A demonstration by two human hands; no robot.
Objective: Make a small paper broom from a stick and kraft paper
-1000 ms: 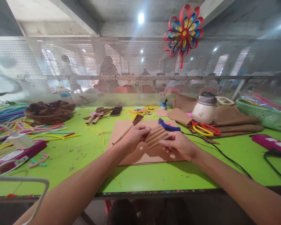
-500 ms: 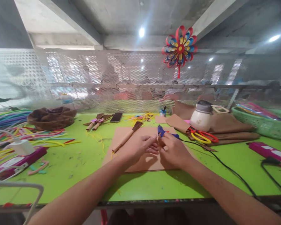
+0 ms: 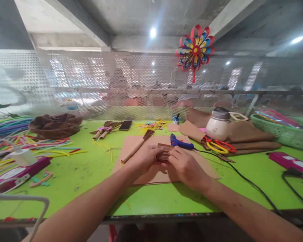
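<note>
Between my two hands is a small brown pleated strip of paper [image 3: 164, 152], its ridges running crosswise. My left hand [image 3: 149, 157] grips its left end, fingers closed. At the other end my right hand [image 3: 185, 164] pinches it, fingers bent. Both hands are just above a tan cardboard sheet [image 3: 146, 178]. Behind my right hand a blue glue gun [image 3: 182, 144] lies on the sheet with its black cord going right. A rolled brown paper tube with a fanned, pleated tip [image 3: 136, 148] rests on the sheet's left part.
Scissors with red and yellow handles [image 3: 218, 146] and a cream jar with a grey lid [image 3: 218, 123] stand by folded brown paper to the right. A phone [image 3: 125, 125] and two finished paper brooms [image 3: 106, 130] lie behind. Purple power strips [image 3: 291, 164] sit at both sides.
The brown pleated paper has turned and now lies flat between both hands. My left fingers, spread half a second ago, have closed on it. The glue gun has not moved.
</note>
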